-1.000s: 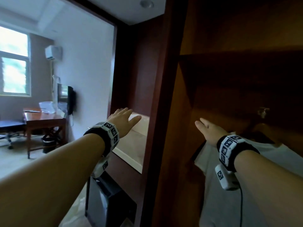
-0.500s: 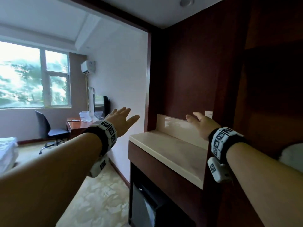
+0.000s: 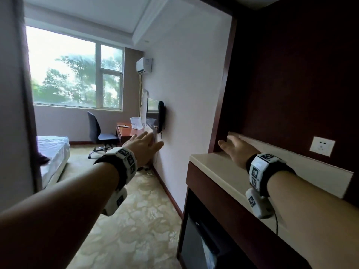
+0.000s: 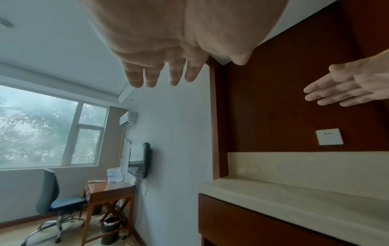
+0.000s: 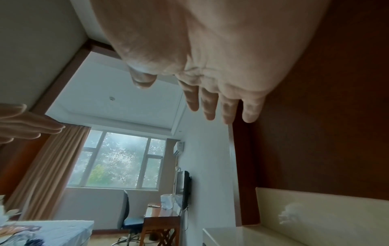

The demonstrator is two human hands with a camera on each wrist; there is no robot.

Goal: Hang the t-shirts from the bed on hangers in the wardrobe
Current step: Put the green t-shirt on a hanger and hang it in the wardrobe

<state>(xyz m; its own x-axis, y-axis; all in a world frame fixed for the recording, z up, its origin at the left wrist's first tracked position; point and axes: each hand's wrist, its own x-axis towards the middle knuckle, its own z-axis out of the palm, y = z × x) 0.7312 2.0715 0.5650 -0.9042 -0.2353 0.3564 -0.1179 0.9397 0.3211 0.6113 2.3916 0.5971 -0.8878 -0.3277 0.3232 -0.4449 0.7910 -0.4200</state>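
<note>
currently nothing is held: left hand [image 3: 144, 145] and right hand [image 3: 236, 150] fingers are spread; bed [image 3: 52, 152] at 10 o'clock, t-shirts unfetched.

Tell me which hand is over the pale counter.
The right hand, open and holding nothing, is above the pale counter beside the dark wood panel. The left hand, also open, is out over the floor towards the white wall.
</note>
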